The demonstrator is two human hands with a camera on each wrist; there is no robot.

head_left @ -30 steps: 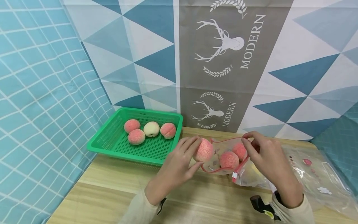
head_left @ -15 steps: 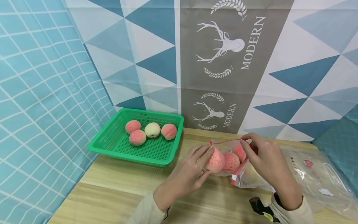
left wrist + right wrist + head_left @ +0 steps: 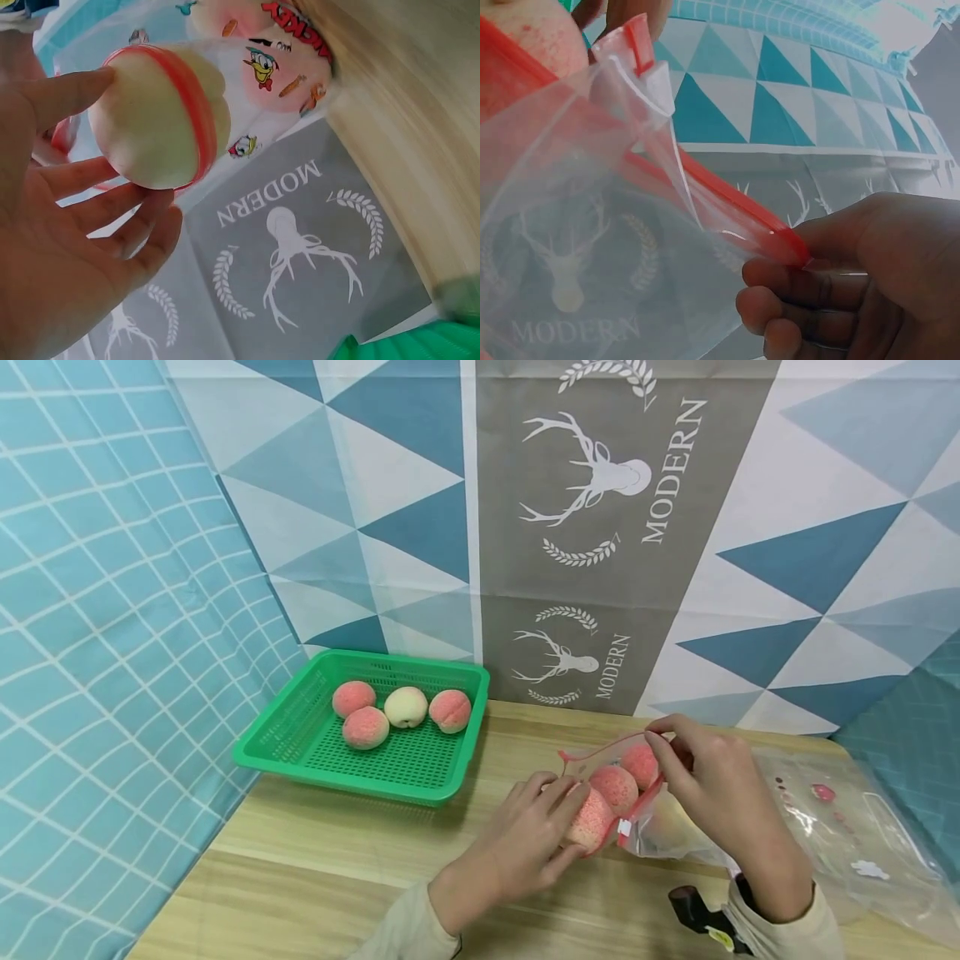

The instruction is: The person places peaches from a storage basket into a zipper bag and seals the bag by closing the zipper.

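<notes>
My left hand [image 3: 525,831] holds a pink-and-cream peach [image 3: 590,822] between thumb and fingers, at the mouth of a clear zip bag. In the left wrist view, the bag's red zip edge [image 3: 184,90] crosses this peach [image 3: 142,124], which sits partly inside. My right hand [image 3: 705,777] pinches the right end of the bag's rim, as the red zip strip [image 3: 742,206] between thumb and fingers shows in the right wrist view. Two pink peaches lie deeper in the bag, one in the middle [image 3: 615,788] and one [image 3: 640,765] near the right hand. A white slider [image 3: 624,829] hangs on the rim.
A green basket [image 3: 360,787] at the back left holds several peaches, one of them cream [image 3: 406,707]. Further clear bags [image 3: 847,827] lie flat on the right of the wooden table [image 3: 315,885]. A patterned backdrop [image 3: 555,527] stands behind.
My left hand has carried the peach to the right and down, from beside the bag's mouth into it. The right hand keeps its pinch on the rim. The basket's peaches stay put.
</notes>
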